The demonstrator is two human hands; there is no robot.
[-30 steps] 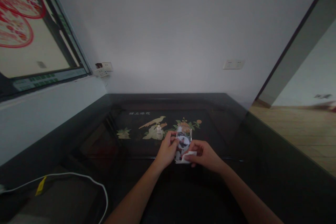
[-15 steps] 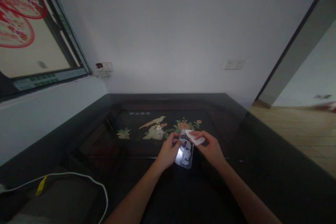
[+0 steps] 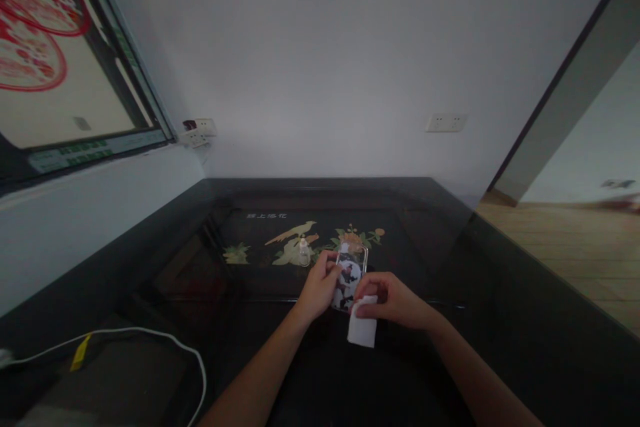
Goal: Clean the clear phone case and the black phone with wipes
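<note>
My left hand (image 3: 320,285) grips a clear phone case (image 3: 350,272) with a dark and white pattern by its left side, thumb over the face. Pinched in my right hand (image 3: 387,299) is a white tissue (image 3: 363,328), which hangs down by the lower right corner of the case. The right fingertips are close to the case's lower edge; whether they touch it I cannot tell. Beyond my left hand a small clear bottle (image 3: 304,253) stands upright on the glossy black table (image 3: 310,373).
A white cable (image 3: 145,330) with a yellow tag (image 3: 80,352) curves over a dark flat surface at the lower left. Wall sockets (image 3: 447,123) are on the wall behind the table. A window (image 3: 70,60) with red decorations is at the left, wooden floor (image 3: 560,240) at the right.
My right hand has moved the tissue from the top of the phone case down to its lower right corner. The case is tilted differently, its bright glare gone.
</note>
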